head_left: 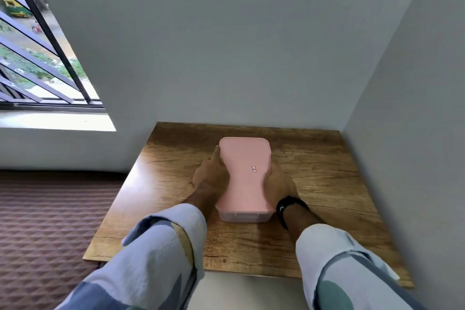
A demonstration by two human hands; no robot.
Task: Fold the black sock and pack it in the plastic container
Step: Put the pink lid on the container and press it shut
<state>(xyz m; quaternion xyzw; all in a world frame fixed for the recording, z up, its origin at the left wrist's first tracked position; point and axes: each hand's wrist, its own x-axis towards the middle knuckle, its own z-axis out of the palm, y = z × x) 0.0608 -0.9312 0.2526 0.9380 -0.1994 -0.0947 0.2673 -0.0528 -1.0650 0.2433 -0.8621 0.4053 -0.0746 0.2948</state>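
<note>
- Plastic container sits mid-table, long axis running near-to-far, straight out from you. Clear tub below, pink lid on top, covering it fully.
- Your hands bracket it on the long sides — left hand against the left edge, right hand against the right edge. Neither is nearer; both sit about level, toward the near half of the lid.
- Left hand: fingers extended along the lid's rim, pointing far, palm pressed to the side. Not a fist, not spread — flattened onto the edge.
- Right hand: curled over the right rim, fingers mostly hidden behind the lid edge. You wear a black wristband on that wrist.
- So both hands are clamped on the container from opposite sides, palms facing each other with the lid between them.
- Black sock: not visible anywhere on the table. The near wall of the tub looks pale and blurred, so you cannot tell whether the sock lies inside.
- Judgement: with the lid seated and both hands pressing its edges, you look to be either sealing it or about to pull it off. The frame does not settle which.
- Risk: uneven pressure could leave one side unseated — check the far corners.
</note>
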